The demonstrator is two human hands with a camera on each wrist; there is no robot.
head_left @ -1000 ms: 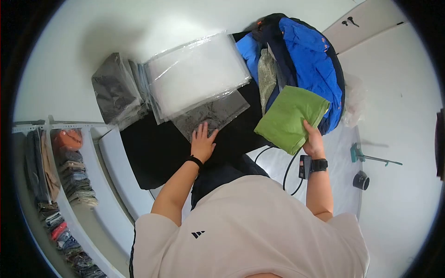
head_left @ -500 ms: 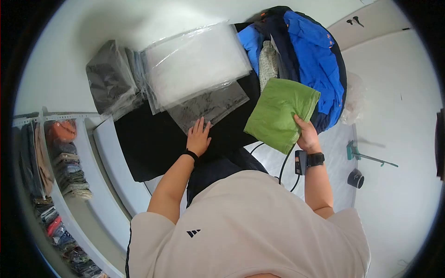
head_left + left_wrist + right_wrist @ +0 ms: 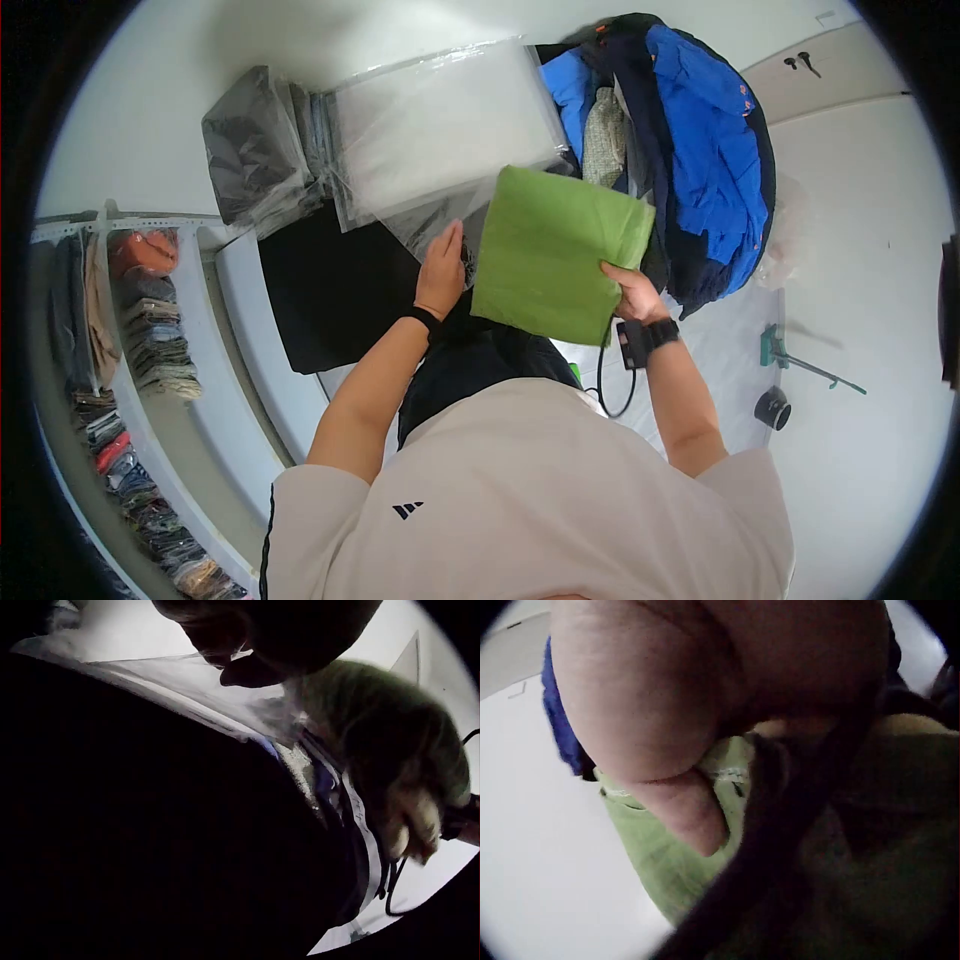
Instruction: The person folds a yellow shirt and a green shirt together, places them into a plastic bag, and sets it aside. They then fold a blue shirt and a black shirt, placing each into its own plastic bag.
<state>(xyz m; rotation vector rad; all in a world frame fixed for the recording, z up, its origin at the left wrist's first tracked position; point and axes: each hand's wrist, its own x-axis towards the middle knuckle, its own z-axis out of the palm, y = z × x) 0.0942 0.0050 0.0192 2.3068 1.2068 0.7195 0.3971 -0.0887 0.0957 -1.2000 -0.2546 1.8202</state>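
A folded green garment [image 3: 560,255] is held by my right hand [image 3: 640,298], thumb on top near its right edge and the other fingers underneath. In the right wrist view, the thumb [image 3: 686,814] presses on the green cloth [image 3: 656,859] beside a whitish seam. My left hand [image 3: 442,268] is turned on its side with straight fingers, at the lower edge of a clear plastic bag [image 3: 415,225]. The garment overlaps that bag's right part in the head view. From the left wrist, my hand [image 3: 277,634] shows dark against the plastic, its fingertips partly hidden.
A stack of clear plastic bags [image 3: 440,130] lies on the black table [image 3: 330,290], with bagged dark clothes [image 3: 255,150] at its left. Blue and dark clothes [image 3: 700,150] are piled at the right. Shelves [image 3: 230,380] of packed clothes stand on the left. A cable [image 3: 620,405] hangs near my right wrist.
The right hand has brought the green garment leftward, over the plastic bag's right part. My left hand has rolled from lying flat on the bag onto its side.
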